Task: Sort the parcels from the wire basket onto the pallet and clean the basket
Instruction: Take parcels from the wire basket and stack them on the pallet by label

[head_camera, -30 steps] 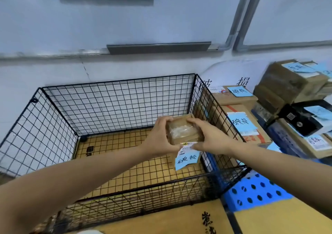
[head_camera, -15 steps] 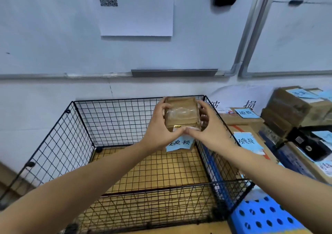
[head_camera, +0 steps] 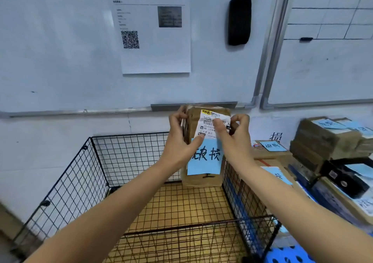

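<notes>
Black wire basket [head_camera: 66,182] stands at the left, top open. Over its far right corner the left grip [head_camera: 178,141] curls round the left edge of the upright brown parcel [head_camera: 201,180], thumb on its blue note [head_camera: 207,164]; the right grip [head_camera: 236,141] pinches the right edge, thumb on the white label [head_camera: 205,121]. Labelled boxes [head_camera: 268,154] crowd just beside the basket's right wall.

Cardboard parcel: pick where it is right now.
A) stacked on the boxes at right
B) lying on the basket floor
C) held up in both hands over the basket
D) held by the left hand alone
C: the left hand and right hand both grip the cardboard parcel, up over the wire basket.
</notes>
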